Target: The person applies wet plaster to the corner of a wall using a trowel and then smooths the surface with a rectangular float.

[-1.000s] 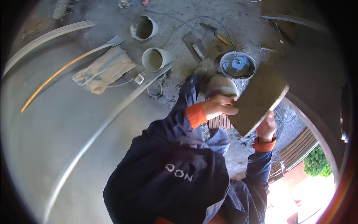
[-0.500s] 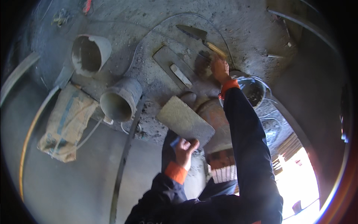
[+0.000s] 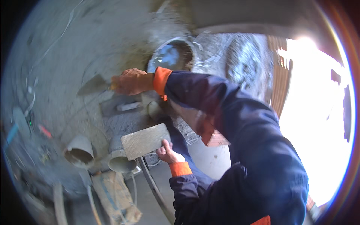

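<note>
My right hand [image 3: 129, 81] reaches out to the far left and is closed round the handle of a pointed trowel [image 3: 92, 86]. The trowel's blade is blurred; whether it touches the floor I cannot tell. In my left hand [image 3: 169, 153] is a flat rectangular tile-like slab [image 3: 145, 141] with a rough, light grey face. The thumb presses on its near edge, and the other fingers are partly hidden. A plastering float [image 3: 129, 106] with a pale handle lies on the floor just nearer than the trowel. Beyond my right wrist stands a round bucket [image 3: 193, 50] holding water.
Two cylindrical containers [image 3: 79, 149] [image 3: 120, 160] lie tipped at lower left, near a crumpled sack [image 3: 114, 195]. A long dark bar [image 3: 153, 189] runs beside the sack. Wet grey mortar [image 3: 243, 63] spreads beyond my right arm, and bright light enters at right.
The view has turned, so the bucket now appears at top centre and the containers lower left. My right hand now wraps the trowel's handle more fully. My left hand still holds the slab.
</note>
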{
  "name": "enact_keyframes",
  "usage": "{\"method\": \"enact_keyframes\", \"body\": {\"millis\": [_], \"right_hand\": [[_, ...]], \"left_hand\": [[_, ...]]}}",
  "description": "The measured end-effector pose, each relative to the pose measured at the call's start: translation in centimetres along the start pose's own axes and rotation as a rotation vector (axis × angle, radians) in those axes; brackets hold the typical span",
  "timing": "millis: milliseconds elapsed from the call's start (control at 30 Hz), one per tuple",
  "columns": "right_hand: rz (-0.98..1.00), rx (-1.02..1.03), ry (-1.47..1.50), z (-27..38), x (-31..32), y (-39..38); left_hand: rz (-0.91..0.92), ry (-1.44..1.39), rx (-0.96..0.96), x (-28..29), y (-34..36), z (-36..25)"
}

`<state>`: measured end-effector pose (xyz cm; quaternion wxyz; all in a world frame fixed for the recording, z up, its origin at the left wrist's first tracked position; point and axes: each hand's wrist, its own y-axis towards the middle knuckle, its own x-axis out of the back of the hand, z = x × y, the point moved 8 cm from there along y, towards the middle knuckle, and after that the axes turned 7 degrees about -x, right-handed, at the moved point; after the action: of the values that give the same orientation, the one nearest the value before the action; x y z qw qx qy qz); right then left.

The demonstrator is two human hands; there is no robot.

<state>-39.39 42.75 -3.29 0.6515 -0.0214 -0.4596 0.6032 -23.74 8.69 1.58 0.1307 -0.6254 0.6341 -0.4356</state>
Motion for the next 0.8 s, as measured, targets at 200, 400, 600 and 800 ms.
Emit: {"method": "enact_keyframes", "body": {"millis": [200,400,600,800], "right_hand": [[-0.353,0.056,0.156,-12.5,14.7,-30.6],[-0.657,-0.692,0.495,-32.0,6.5,-53.7],[-1.032,-1.282,0.828,-48.6,-16.4,-62.2],[-1.116,-1.28,1.762,-53.4,-24.5,-54.3]], "left_hand": [[0.119,0.146,-0.283,-1.1,0.6,-5.0],[0.312,0.301,-0.625,-4.1,-5.2,-13.8],[0.703,0.598,-0.828,-8.6,-17.8,-16.0],[0.869,0.751,-0.869,-11.3,-27.5,-12.3]]}}
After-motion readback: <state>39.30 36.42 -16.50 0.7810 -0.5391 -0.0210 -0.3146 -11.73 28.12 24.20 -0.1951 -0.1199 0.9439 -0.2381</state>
